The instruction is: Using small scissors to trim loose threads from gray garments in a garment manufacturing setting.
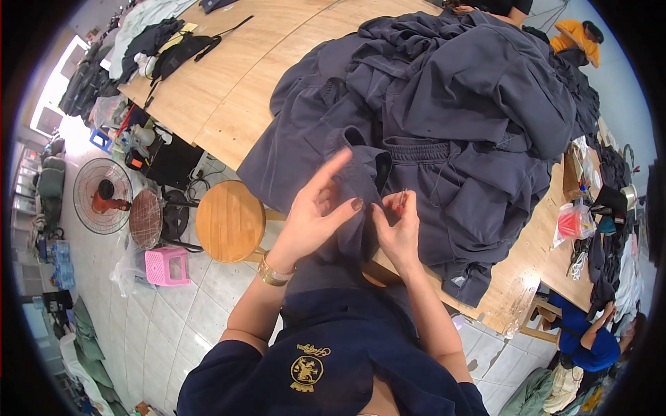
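Dark grey garment (361, 182) pinched between both hands' fingers (347, 206)

Dark grey garment (361, 187): soft fabric, folded edge raised at frame centre, remainder crumpled and draped toward the upper right. Small red-handled tool (402, 202): thin, near upright, just right of centre, touching the fabric.

Dark grey garment (361, 187) held between left hand (316, 218) and right hand (399, 232): woven cloth, matt, softly creased, with a gathered ribbed waistband. Far heap of grey garments (472, 90): same matt cloth. Table (229, 90): pale wood, smooth, low sheen, grain visible. Round stool (229, 222), left: smooth wood. Wrist bracelet (274, 274): gold-coloured metal, glossy. Small pink stool (168, 266): plastic. Floor (173, 326): pale tile, slightly glossy. Bag (574, 223), right: clear plastic, shiny.
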Demonstrator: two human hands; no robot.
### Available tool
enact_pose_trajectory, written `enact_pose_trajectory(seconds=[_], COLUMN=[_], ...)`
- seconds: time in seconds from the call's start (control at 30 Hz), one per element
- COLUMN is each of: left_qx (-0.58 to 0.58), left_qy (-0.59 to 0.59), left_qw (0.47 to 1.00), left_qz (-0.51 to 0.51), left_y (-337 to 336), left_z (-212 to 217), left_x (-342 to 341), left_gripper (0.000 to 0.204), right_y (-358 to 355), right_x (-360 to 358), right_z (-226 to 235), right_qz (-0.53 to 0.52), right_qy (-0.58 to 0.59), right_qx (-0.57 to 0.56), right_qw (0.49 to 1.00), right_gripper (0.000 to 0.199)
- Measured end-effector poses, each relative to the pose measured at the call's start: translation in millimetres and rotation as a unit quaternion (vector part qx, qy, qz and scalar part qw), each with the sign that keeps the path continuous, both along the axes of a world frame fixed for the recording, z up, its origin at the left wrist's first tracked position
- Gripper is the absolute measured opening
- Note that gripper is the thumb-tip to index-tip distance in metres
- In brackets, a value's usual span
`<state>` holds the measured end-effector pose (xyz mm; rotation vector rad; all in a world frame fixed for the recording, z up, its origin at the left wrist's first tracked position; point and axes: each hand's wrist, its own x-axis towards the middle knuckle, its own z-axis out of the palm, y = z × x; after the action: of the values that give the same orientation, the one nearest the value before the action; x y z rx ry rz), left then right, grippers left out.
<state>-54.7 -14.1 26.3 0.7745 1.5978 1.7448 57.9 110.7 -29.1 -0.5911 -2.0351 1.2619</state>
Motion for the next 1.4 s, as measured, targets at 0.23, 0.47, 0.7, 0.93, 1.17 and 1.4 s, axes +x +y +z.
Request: enact_pose_trajectory(seconds=[0.23,0.47,0.7,0.93,1.17,1.4], left_qx=[0.059,0.094,0.098,0.096,0.071,0.040], left_qy=[-0.043,-0.092,-0.129,-0.119,-0.098,-0.017], left_qw=[0.996,0.991,0.987,0.988,0.993,0.991], left_qz=[0.043,0.003,0.001,-0.001,-0.001,0.128], left_y=[7.9,4.7,7.8,7.5,5.0,-12.6], left_z=[-5.6,-11.7,-12.9,-14.6,-13.0,-35.7], left_x=[6.7,5.6,6.2,9.2,10.4,-20.3], left_gripper=[0.044,0.043,0.041,0.041,0.041,0.044], right_y=[-0.3,-1.0,1.3,1.5,0.3,20.6], right_x=[7.5,17.8,21.3,21.7,21.7,27.4], right_z=[16.6,44.1,42.1,46.5,45.8,29.6], right_qz=[-0.017,0.042,0.070,0.071,0.077,-0.002], right_qy=[0.011,-0.032,-0.096,-0.121,-0.127,-0.025], right_qx=[0.002,-0.034,0.109,0.142,0.136,-0.105], right_qw=[1.000,0.998,0.987,0.980,0.980,0.994], right_gripper=[0.029,0.029,0.032,0.032,0.032,0.025])
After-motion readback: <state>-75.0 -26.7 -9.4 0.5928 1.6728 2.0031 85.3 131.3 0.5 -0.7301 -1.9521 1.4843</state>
